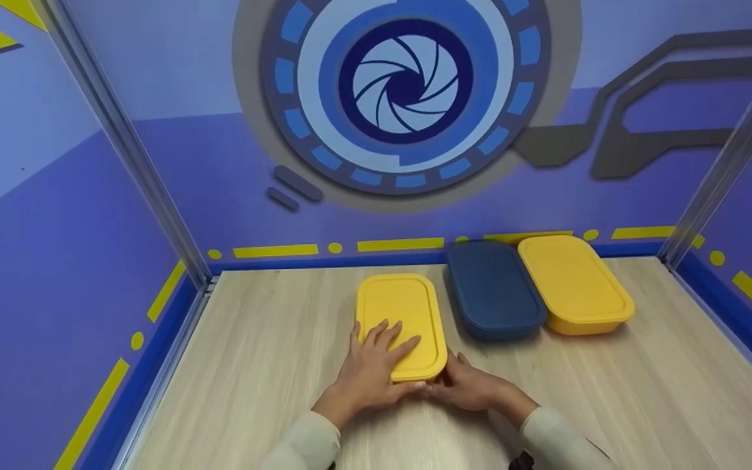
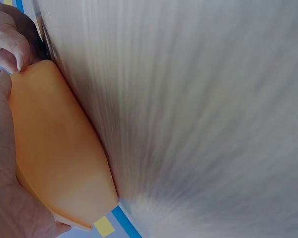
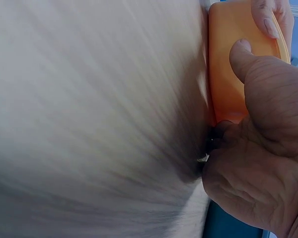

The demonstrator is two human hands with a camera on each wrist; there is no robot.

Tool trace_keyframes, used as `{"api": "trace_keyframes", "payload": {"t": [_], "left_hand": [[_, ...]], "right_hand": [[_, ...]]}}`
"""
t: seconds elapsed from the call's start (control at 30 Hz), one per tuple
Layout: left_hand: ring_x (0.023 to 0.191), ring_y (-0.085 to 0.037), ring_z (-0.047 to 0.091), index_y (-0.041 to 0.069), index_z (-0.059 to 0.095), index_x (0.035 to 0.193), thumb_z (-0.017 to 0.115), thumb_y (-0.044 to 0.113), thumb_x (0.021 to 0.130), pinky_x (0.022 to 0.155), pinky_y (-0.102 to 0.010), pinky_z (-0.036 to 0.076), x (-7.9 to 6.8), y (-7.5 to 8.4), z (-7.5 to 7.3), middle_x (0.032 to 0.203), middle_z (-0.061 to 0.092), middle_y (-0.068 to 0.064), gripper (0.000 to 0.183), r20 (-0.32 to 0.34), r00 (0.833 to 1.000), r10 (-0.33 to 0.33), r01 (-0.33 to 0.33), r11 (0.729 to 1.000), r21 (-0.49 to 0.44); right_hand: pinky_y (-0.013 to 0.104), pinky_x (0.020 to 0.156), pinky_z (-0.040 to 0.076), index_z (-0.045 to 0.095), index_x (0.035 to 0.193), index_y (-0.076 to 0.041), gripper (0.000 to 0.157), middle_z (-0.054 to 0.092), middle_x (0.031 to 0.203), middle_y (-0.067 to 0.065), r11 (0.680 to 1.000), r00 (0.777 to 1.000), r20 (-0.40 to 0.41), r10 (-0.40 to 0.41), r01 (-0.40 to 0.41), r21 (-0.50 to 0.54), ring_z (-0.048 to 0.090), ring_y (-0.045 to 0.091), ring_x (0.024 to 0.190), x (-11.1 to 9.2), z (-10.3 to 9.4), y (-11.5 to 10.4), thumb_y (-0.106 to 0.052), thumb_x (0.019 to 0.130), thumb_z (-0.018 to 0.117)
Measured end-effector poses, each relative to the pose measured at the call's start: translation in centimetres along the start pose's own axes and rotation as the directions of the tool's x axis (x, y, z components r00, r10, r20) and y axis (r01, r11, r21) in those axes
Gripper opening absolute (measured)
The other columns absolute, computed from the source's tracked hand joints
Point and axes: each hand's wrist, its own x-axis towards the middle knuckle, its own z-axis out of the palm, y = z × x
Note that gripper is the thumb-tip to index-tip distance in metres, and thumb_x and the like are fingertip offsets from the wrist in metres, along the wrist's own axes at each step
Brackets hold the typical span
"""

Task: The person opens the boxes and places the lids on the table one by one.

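A yellow lidded box (image 1: 408, 297) with rounded corners lies flat on the wooden table. My left hand (image 1: 373, 372) rests on its lid with spread fingers, the thumb down at the near edge. At the near right corner, my right hand (image 1: 470, 386) holds the box, thumb against the near wall and fingers round the right side. In the left wrist view the box wall (image 2: 59, 144) looks orange and sits on the tabletop. The right wrist view shows the right thumb on the near wall (image 3: 226, 64); its other fingertips are partly hidden.
To the right, a dark blue lidded box (image 1: 497, 287) stands beside another yellow lidded box (image 1: 575, 281), both near the back wall. Printed panels (image 1: 193, 176) with metal corner posts (image 1: 121, 130) enclose the wooden table (image 1: 258, 365) at the back and sides.
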Motion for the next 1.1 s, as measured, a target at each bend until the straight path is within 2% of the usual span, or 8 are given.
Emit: {"api": "trace_keyframes", "payload": {"t": [0.43, 0.67, 0.83, 1.1], "left_hand": [[0.162, -0.035, 0.034, 0.045, 0.037, 0.165, 0.046, 0.086, 0.094, 0.124, -0.080, 0.018, 0.12, 0.01, 0.13, 0.174, 0.039, -0.005, 0.082, -0.005, 1.000, 0.015, -0.015, 1.000, 0.006], [0.162, -0.035, 0.034, 0.045, 0.038, 0.164, 0.048, 0.085, 0.094, 0.124, -0.079, 0.018, 0.03, -0.08, 0.34, 0.173, 0.040, -0.006, 0.082, -0.018, 1.000, 0.015, -0.015, 1.000, 0.004], [0.162, -0.036, 0.033, 0.045, 0.038, 0.164, 0.052, 0.084, 0.093, 0.125, -0.079, 0.016, 0.00, -0.16, 0.30, 0.174, 0.039, -0.005, 0.082, -0.012, 1.000, -0.002, 0.001, 1.000, -0.018], [0.162, -0.036, 0.033, 0.045, 0.039, 0.164, 0.050, 0.085, 0.093, 0.125, -0.079, 0.016, 0.01, -0.09, 0.18, 0.174, 0.039, -0.005, 0.082, -0.015, 1.000, 0.002, -0.003, 1.000, -0.029]], "right_hand": [[0.078, 0.126, -0.005, 0.000, 0.173, -0.011, 0.105, 0.008, 0.182, 0.016, 1.000, 1.000, -0.010, -0.003, 0.003, -0.021, 0.015, 0.035, 0.168, -0.11, -0.02, -0.06, -0.053, 0.103, 0.066], [0.081, 0.124, -0.003, 0.004, 0.171, -0.006, 0.101, 0.011, 0.180, 0.021, 0.999, 0.999, -0.017, -0.036, 0.035, -0.027, 0.018, 0.042, 0.166, -0.12, 0.11, -0.02, -0.049, 0.104, 0.066], [0.078, 0.127, -0.003, 0.003, 0.172, -0.008, 0.104, 0.012, 0.180, 0.020, 1.000, 1.000, -0.017, -0.009, 0.009, -0.023, 0.019, 0.039, 0.167, -0.06, 0.12, -0.01, -0.052, 0.103, 0.066], [0.077, 0.127, -0.005, 0.001, 0.172, -0.009, 0.106, 0.011, 0.181, 0.018, 1.000, 1.000, -0.020, 0.004, -0.004, -0.012, 0.018, 0.037, 0.167, 0.05, 0.15, 0.20, -0.053, 0.102, 0.068]]}}
